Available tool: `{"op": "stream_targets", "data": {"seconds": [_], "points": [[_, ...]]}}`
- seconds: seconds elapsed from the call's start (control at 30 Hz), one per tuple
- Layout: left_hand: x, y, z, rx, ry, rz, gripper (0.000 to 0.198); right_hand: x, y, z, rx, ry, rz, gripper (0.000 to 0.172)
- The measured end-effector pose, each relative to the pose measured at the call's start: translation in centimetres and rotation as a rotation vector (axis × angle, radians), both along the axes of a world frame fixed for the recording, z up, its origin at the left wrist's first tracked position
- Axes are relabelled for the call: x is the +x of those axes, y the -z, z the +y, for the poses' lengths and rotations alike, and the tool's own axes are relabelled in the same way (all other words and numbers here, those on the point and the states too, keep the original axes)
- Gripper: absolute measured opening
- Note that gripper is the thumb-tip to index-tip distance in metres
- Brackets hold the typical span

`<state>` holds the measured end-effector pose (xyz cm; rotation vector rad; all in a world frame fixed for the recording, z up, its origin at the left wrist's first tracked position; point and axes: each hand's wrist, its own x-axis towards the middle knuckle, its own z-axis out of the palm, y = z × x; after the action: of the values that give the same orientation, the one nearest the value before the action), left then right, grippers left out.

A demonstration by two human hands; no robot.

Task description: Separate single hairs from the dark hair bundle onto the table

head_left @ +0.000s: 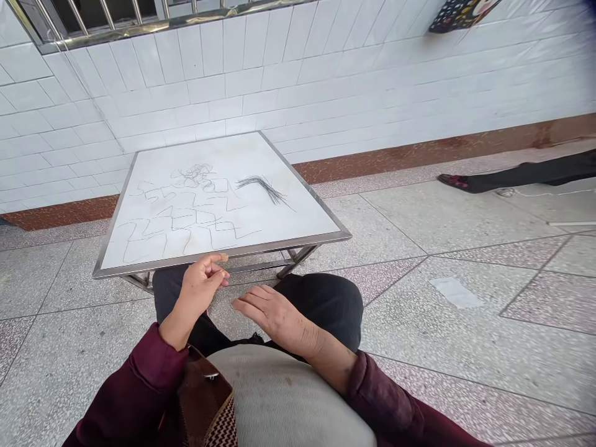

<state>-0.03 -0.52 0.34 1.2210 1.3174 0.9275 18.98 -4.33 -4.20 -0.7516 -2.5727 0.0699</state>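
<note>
My left hand (198,285) is above my lap by the table's near edge, its thumb and fingers drawn into a pinch. To its right, my right hand (277,316) points left with its fingers pressed together. Anything held in either hand is too thin to make out. On the white tabletop (261,226) in front of me lie several thin dark strands bent into zigzags (195,214). A tangle of similar strands (195,174) lies behind them. A bundle of dark strands (265,185), bent near its middle, rests at the right.
The low metal-framed table (344,234) stands against a white tiled wall (279,74). A person's outstretched leg (526,177) is on the floor at the right. A pale flat sheet (455,292) lies on the floor. Window bars (107,13) are at upper left.
</note>
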Motion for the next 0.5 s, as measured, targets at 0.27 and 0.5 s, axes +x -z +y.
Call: {"op": "stream_targets", "data": {"seconds": [0.27, 0.5], "points": [[0.14, 0.74, 0.14, -0.02, 0.087, 0.056, 0.032, 0.15, -0.31, 0.01, -0.027, -0.095, -0.04, 0.032], [0.16, 0.85, -0.03, -0.032, 0.151, 0.084, 0.032, 0.08, -0.67, -0.1, -0.016, -0.083, -0.13, 0.038]]}}
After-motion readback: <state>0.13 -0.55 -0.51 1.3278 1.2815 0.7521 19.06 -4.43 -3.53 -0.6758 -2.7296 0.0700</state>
